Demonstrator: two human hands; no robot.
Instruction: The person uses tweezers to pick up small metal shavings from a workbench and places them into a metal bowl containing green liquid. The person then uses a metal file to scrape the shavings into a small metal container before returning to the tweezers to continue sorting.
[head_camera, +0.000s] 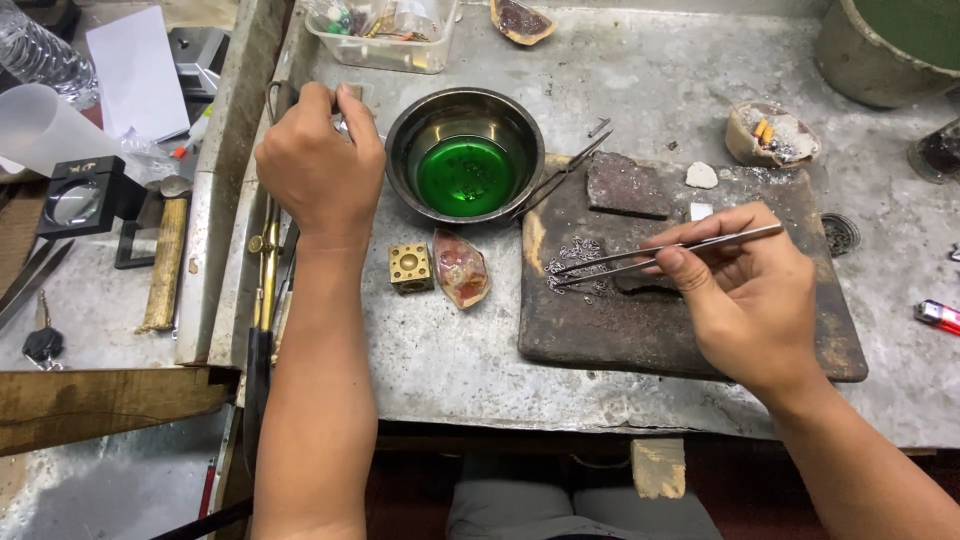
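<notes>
While the right hand pinches long steel tweezers over tiny silver links on the dark charred board, the left hand, at ten o'clock, is closed around something I cannot make out.

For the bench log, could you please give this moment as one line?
right hand: holds tweezers, tips at small metal pieces on dark board | left hand: closed beside steel bowl of green liquid
</notes>
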